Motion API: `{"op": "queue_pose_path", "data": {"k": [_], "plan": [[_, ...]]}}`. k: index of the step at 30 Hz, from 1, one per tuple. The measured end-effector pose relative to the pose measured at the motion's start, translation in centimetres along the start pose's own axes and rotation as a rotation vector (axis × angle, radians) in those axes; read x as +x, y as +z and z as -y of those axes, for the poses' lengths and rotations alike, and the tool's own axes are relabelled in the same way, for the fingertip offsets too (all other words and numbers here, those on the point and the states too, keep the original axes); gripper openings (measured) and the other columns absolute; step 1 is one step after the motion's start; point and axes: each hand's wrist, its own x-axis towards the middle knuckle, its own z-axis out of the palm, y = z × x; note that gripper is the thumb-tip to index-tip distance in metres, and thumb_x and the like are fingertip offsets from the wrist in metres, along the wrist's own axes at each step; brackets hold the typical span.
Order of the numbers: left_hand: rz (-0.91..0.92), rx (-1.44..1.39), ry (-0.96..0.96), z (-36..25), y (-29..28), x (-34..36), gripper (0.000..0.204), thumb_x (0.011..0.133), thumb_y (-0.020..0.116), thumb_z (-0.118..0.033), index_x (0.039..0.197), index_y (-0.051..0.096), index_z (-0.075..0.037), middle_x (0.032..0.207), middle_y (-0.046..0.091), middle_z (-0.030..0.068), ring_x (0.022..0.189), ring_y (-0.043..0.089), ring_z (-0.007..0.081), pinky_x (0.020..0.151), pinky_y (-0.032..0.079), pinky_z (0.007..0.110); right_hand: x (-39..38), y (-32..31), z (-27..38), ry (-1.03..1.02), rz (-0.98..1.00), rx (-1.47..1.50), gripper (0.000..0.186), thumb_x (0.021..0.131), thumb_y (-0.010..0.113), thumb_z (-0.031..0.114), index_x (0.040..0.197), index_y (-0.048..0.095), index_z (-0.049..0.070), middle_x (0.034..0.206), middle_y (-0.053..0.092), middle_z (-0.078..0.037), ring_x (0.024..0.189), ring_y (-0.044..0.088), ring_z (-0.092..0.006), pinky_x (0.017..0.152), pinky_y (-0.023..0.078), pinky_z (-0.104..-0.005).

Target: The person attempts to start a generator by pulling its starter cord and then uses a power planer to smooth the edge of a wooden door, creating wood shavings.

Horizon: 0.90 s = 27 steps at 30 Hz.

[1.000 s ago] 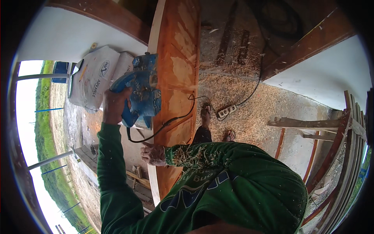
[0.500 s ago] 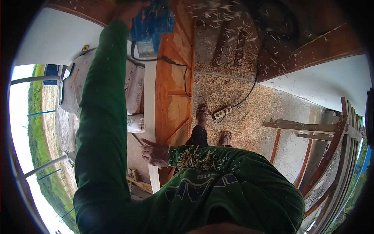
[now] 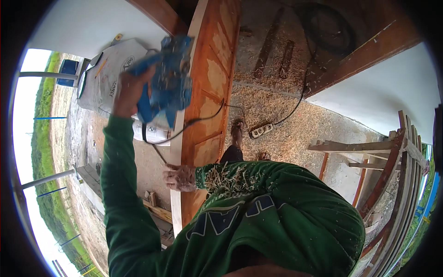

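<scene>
My left hand (image 3: pixel 131 90) grips the handle of a blue electric planer (image 3: pixel 168 83), slightly blurred, at the upper end of the view's left half. The planer is over the pale edge (image 3: pixel 176 207) of a long, orange-brown wooden panel (image 3: pixel 212 55) standing on its side; whether it touches cannot be told. A black cord (image 3: pixel 194 121) loops from the planer across the panel. My right hand (image 3: pixel 179 177) is closed over the panel's edge lower down, nearer my body. Shavings cling to my right green sleeve (image 3: pixel 221 177).
Pale sacks (image 3: pixel 113 78) lie left of the panel, before an outdoor opening. A power strip (image 3: pixel 260 130) sits among shavings beside my bare-looking feet (image 3: pixel 237 136). A coiled cable (image 3: pixel 325 34) lies farther back. A wooden rack (image 3: pixel 392 152) stands right, boards (image 3: pixel 154 205) lower left.
A half second ago my left hand had pushed the planer to the panel's far end, with shavings flying; now it is back nearer my body. My right hand has stayed on the edge.
</scene>
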Motion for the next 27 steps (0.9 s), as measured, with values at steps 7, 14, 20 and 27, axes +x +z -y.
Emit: {"op": "queue_pose_path", "data": {"k": [7,14,20,27], "plan": [[-0.064,-0.048,-0.136,4.2,-0.1,-7.3,0.016,0.069,0.055,-0.016,0.067,0.053,-0.001,0.046,0.045,0.0026,0.035,0.040,0.0095,0.035,0.030,0.022,0.6,-1.6,2.0,0.089,0.393,0.174,0.019,0.073,0.038,0.012,0.088,0.048,0.007,0.103,0.045,-0.003,0.104,0.036,-0.0145,0.096,0.021,-0.0364],[-0.090,0.005,-0.135,2.7,1.1,-2.7,0.014,0.067,0.056,-0.014,0.066,0.053,0.000,0.046,0.045,0.0029,0.035,0.040,0.0097,0.034,0.030,0.023,-0.3,1.0,-1.5,0.195,0.108,0.504,0.020,0.076,0.035,0.019,0.090,0.044,0.007,0.090,0.047,-0.004,0.092,0.041,-0.0128,0.093,0.024,-0.0268],[-0.035,-0.011,-0.046,0.0,2.3,4.7,0.016,0.068,0.056,-0.017,0.059,0.050,-0.004,0.044,0.042,0.0016,0.034,0.040,0.0096,0.033,0.030,0.022,0.5,-3.4,-6.7,0.166,0.077,0.158,0.022,0.076,0.037,0.020,0.090,0.047,0.006,0.087,0.048,-0.004,0.091,0.041,-0.0148,0.093,0.023,-0.0326],[0.003,-0.019,-0.049,-2.7,3.8,12.7,0.017,0.066,0.058,-0.015,0.060,0.053,-0.001,0.045,0.044,0.0032,0.035,0.041,0.0098,0.034,0.032,0.023,1.2,-6.8,-12.5,0.106,0.272,0.069,0.019,0.059,0.051,0.025,0.069,0.053,0.009,0.077,0.049,-0.001,0.090,0.041,-0.0145,0.094,0.015,-0.0447]]}}
